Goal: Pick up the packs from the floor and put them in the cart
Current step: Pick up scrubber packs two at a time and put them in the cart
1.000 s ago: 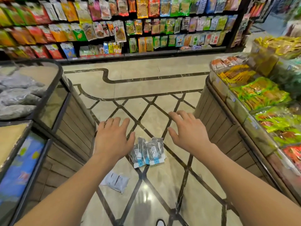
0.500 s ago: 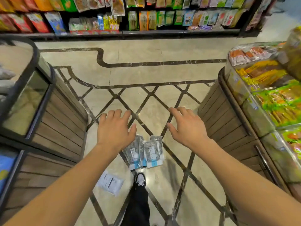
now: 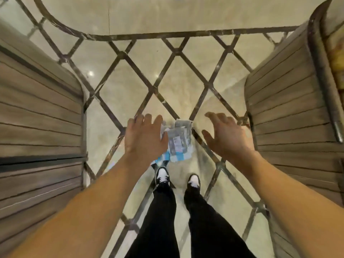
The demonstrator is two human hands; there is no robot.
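Polished cream marble floor fills the middle of the view, crossed by dark inlaid bands that form a diamond lattice and, farther off, a curved border. The floor runs as an aisle between two display stands. The left stand shows a wall of horizontal grey-brown wooden slats with a rounded corner whose edge comes down near the left forearm. The right stand has the same slatted wall, a dark rounded rim along its top and a corner that ends just beside the right hand. Between the two corners the floor lies bare, and it widens beyond them toward the curved band.

Two legs in black trousers stand in the aisle, ending in black-and-white shoes whose toes point at the packs.

Both bare forearms reach forward and down. The left hand hangs palm down with its fingers spread and relaxed, holding nothing; it overlaps the left edge of the packs in the view. The right hand is likewise spread, thumb apart from the fingers, well to the right of the packs and gripping nothing.

The packs, clear with blue-and-white lower edges, lie together on the floor on a lattice crossing, just ahead of the left shoe. Motion blur hides their print.
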